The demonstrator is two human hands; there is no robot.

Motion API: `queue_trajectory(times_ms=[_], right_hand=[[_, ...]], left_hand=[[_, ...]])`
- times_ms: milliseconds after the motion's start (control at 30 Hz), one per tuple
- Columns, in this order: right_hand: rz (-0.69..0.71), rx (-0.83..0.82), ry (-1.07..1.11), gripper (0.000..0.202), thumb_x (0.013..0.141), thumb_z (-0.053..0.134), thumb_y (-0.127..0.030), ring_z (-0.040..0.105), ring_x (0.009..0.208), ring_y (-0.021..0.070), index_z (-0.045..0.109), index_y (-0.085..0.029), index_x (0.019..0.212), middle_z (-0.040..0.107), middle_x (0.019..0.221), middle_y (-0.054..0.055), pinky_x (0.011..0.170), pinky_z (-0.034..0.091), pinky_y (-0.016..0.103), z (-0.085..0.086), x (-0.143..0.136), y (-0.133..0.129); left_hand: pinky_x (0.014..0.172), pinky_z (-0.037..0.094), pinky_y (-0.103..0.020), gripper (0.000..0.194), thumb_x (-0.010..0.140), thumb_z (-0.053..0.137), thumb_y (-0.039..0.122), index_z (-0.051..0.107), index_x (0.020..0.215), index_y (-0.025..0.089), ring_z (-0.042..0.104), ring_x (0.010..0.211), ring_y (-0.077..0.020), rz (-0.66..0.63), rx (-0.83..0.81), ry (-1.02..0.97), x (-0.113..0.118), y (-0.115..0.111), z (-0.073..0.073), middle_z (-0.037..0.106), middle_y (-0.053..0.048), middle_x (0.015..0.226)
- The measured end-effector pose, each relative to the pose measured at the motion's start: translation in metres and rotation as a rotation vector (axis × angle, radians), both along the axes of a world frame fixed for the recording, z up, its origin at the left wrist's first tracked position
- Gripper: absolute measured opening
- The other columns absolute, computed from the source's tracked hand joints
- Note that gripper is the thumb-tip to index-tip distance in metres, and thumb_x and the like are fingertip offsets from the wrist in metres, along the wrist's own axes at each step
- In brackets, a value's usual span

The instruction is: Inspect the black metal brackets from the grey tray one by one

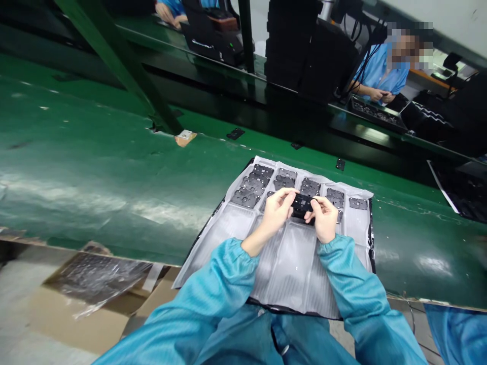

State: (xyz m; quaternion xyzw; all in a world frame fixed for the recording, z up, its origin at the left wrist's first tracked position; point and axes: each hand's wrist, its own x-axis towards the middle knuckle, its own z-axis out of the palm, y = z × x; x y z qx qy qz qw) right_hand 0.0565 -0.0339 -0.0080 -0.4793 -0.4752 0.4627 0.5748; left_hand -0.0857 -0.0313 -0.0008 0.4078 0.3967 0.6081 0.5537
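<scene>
Between my two hands is a small flat black plate (303,202) with cut-outs, held above the tray. My left hand (278,207) pinches its left edge between thumb and fingers. On the opposite edge, my right hand (323,215) grips it with the thumb on top. Beneath lies a black tray lined with a whitish translucent sheet (300,253), divided into long channels. Several similar black plates (249,190) rest overlapping in the far part of the channels, and a single plate (358,203) sits in the rightmost one. My hands partly cover the plates in the middle.
The tray lies on a green workbench (114,167). Behind it, a few black plates (236,133) lie along a green strip beside a slanted green post (125,61). A cardboard box with clear plastic (99,279) stands below left. Across the bench sits a person in blue (380,71).
</scene>
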Motion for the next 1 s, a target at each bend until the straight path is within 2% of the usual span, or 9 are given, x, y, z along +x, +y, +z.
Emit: queue_trajectory(times_ms=[100, 500, 667, 833, 933, 1000], right_hand=[[0.008, -0.004, 0.007, 0.027, 0.08, 0.066, -0.04, 0.057, 0.037, 0.0108, 0.062, -0.015, 0.089, 0.06, 0.053, -0.004, 0.034, 0.047, 0.02, 0.0, 0.0, -0.001], [0.017, 0.021, 0.007, 0.024, 0.08, 0.067, -0.038, 0.054, 0.037, 0.009, 0.065, -0.016, 0.09, 0.061, 0.06, -0.003, 0.034, 0.046, 0.02, 0.001, -0.002, -0.003], [0.02, 0.007, 0.016, 0.023, 0.078, 0.067, -0.037, 0.052, 0.037, 0.0072, 0.067, -0.017, 0.09, 0.064, 0.069, -0.001, 0.034, 0.044, 0.02, -0.001, -0.004, -0.003], [-0.06, -0.002, 0.071, 0.017, 0.077, 0.064, -0.034, 0.05, 0.04, 0.0053, 0.067, -0.018, 0.082, 0.064, 0.076, -0.002, 0.035, 0.041, 0.018, 0.006, -0.013, 0.0], [-0.12, 0.01, 0.007, 0.019, 0.076, 0.063, -0.035, 0.049, 0.041, 0.0059, 0.068, -0.017, 0.081, 0.063, 0.074, -0.002, 0.035, 0.039, 0.018, 0.013, 0.009, 0.008], [-0.181, -0.014, -0.063, 0.022, 0.073, 0.065, -0.036, 0.048, 0.039, 0.0065, 0.066, -0.016, 0.082, 0.062, 0.07, -0.002, 0.033, 0.037, 0.018, 0.013, 0.044, 0.01]], left_hand=[[0.034, 0.027, -0.017, 0.026, 0.076, 0.068, 0.033, 0.063, 0.092, 0.014, 0.039, 0.036, 0.0, -0.011, -0.014, -0.032, 0.0, 0.001, 0.0, 0.062, -0.003, 0.087], [0.031, 0.024, -0.015, 0.022, 0.074, 0.068, 0.032, 0.06, 0.083, 0.013, 0.035, 0.037, 0.0001, -0.019, -0.043, -0.076, -0.003, 0.003, -0.002, 0.058, 0.001, 0.074], [0.03, 0.023, -0.014, 0.015, 0.073, 0.065, 0.025, 0.056, 0.077, 0.014, 0.039, 0.038, -0.0002, -0.056, -0.058, -0.138, -0.005, 0.005, -0.002, 0.064, -0.002, 0.084], [0.03, 0.027, -0.015, 0.019, 0.072, 0.068, 0.027, 0.057, 0.077, 0.013, 0.04, 0.035, -0.0003, -0.063, -0.074, -0.148, -0.003, 0.001, -0.002, 0.067, -0.003, 0.084], [0.035, 0.034, -0.017, 0.027, 0.074, 0.069, 0.031, 0.061, 0.093, 0.014, 0.044, 0.038, -0.0017, -0.135, -0.075, -0.134, -0.001, -0.001, -0.001, 0.067, -0.004, 0.086], [0.037, 0.035, -0.017, 0.028, 0.078, 0.066, 0.034, 0.06, 0.097, 0.014, 0.046, 0.04, -0.0022, -0.145, -0.046, -0.105, 0.0, -0.002, -0.001, 0.068, -0.005, 0.089]])
